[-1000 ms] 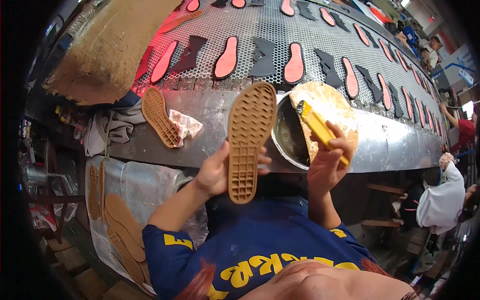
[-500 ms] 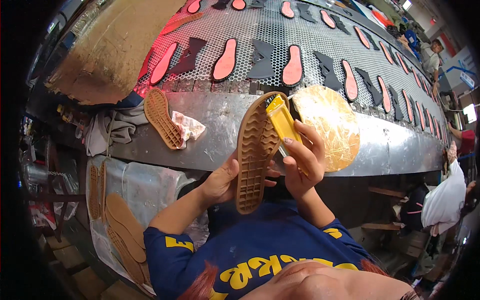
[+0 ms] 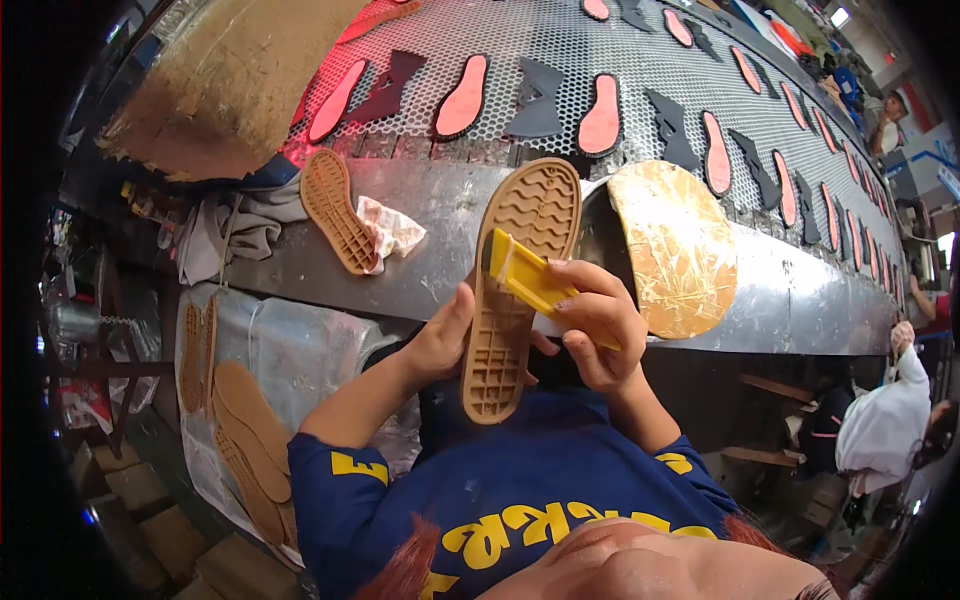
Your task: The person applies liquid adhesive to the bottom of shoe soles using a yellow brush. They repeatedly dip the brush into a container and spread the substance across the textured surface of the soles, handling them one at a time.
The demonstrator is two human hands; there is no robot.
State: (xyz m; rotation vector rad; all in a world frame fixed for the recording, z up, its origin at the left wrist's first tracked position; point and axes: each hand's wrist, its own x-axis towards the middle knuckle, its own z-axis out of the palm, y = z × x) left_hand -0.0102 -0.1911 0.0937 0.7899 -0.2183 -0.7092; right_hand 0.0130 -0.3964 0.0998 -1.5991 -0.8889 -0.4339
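While the tan rubber outsole [image 3: 518, 290] stands nearly upright at chest height, tread side facing the camera, both hands work on it.

Left hand [image 3: 440, 345]: fingers wrapped behind the sole's lower half, thumb pressed along its left edge; closed firmly on it.

Right hand [image 3: 595, 330]: fingers curled shut around a yellow flat-handled brush [image 3: 530, 282], its head touching the sole's right edge near mid-length.

Change: a second ago the brush sat over the round glue-crusted pan [image 3: 675, 250] to the right, well apart from the sole; half a second ago it neared the sole's top. Now it lies lower against the edge, and the sole has turned to show its tread again.

Reading: likely a loaded brush being drawn along the rim; coating looks under way, not finished.

Nearby: spare outsole [image 3: 338, 210] and crumpled rag [image 3: 392, 228] on the steel ledge [image 3: 800, 300]; perforated conveyor [image 3: 560, 50] carrying pink insoles [image 3: 462, 95].
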